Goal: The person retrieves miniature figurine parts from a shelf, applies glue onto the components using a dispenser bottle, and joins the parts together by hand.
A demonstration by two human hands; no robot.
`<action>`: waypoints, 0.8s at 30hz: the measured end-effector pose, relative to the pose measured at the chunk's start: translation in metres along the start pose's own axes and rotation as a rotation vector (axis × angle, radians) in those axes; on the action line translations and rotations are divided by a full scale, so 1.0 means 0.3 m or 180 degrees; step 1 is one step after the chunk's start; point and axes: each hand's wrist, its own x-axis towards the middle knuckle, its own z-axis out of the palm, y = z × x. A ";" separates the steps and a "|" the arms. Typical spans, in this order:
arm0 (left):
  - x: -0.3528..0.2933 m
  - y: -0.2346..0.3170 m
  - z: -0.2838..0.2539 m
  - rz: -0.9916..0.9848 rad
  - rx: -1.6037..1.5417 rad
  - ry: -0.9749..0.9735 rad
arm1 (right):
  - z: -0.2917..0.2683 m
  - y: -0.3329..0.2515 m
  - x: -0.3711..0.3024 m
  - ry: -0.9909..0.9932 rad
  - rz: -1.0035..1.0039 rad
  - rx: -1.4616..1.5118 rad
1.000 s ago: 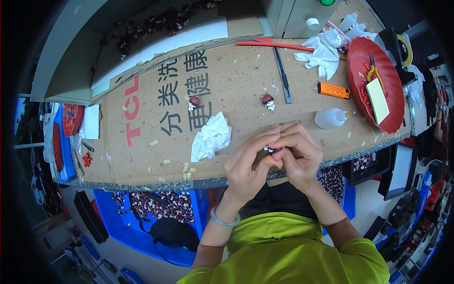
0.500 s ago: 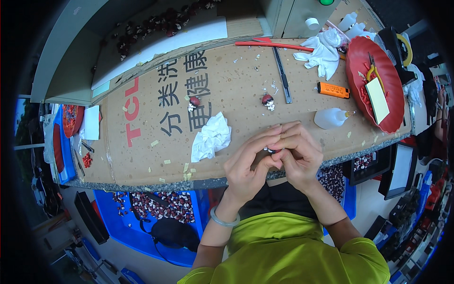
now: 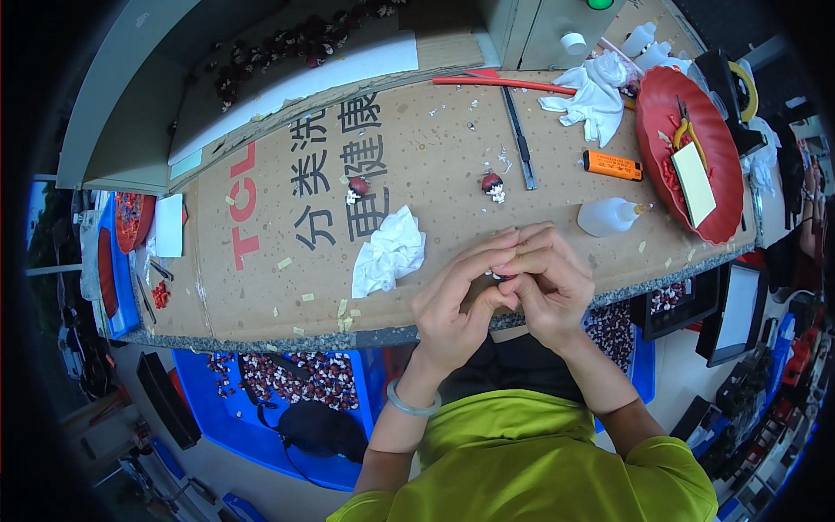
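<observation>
My left hand [image 3: 461, 296] and my right hand [image 3: 552, 283] meet above the table's front edge, fingers curled in and both thumbs pressed together. Between them they pinch a small figurine [image 3: 499, 277]; only a dark red and white bit of it shows, the rest being hidden by my fingers. Beyond my hands a red-haired figurine [image 3: 493, 186] with a white body stands on the cardboard. Another such figurine [image 3: 357, 190] lies farther left, behind a crumpled white tissue [image 3: 389, 252]. To the right of my hands is a white squeeze bottle [image 3: 609, 217].
A red scalloped tray [image 3: 729, 196] at the right holds yellow-handled pliers [image 3: 687, 130] and a pale pad. Near it lie an orange box cutter [image 3: 613, 165] and a dark flat tool [image 3: 520, 143]. Below the table, a blue bin [image 3: 204, 409] holds many figurines. A grey cabinet [image 3: 113, 130] stands behind.
My hands stay in the same place with only a slight shift of the fingertips around the figurine. Nothing else has visibly moved.
</observation>
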 end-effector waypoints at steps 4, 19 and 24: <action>-0.002 -0.001 0.003 -0.0094 -0.0079 0.0019 | 0.001 0.001 -0.002 0.0015 0.0041 0.0045; 0.000 -0.005 0.002 -0.0135 -0.0035 0.0011 | -0.002 0.012 -0.009 -0.0013 0.0126 0.0033; -0.002 -0.005 0.002 -0.0190 -0.0039 0.0037 | 0.004 0.013 -0.007 0.0026 0.0121 0.0078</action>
